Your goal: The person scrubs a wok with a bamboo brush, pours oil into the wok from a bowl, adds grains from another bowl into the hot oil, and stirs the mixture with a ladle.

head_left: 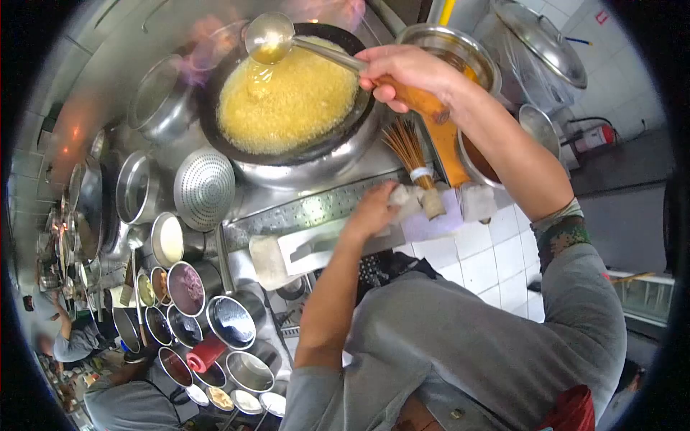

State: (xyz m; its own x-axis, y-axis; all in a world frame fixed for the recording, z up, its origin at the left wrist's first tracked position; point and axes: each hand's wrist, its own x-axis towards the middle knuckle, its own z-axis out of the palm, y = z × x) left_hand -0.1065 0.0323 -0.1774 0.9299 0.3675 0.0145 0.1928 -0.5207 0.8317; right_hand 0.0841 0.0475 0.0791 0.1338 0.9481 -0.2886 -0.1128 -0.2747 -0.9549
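Note:
My right hand (410, 70) is closed round the wooden handle of a metal ladle (270, 37). The ladle's bowl is above the far rim of a black wok (208, 118) full of bubbling yellow liquid (287, 100). Down at the stove's front edge, my left hand (373, 207) has its fingers closed at a pale folded cloth (408, 201); its thumb is hard to see. Right beside that cloth stands a bamboo wok brush (417, 161), bristles up. Left of the wok rests a perforated strainer (205, 188) with a long handle.
Metal pots of ingredients, including a chopped purplish one (188, 289), crowd the left, with a red bottle (205, 354) among them. A large metal basin (474, 44) stands behind my right hand. Flames (208, 39) show behind the wok. A co-worker (133, 404) is at lower left.

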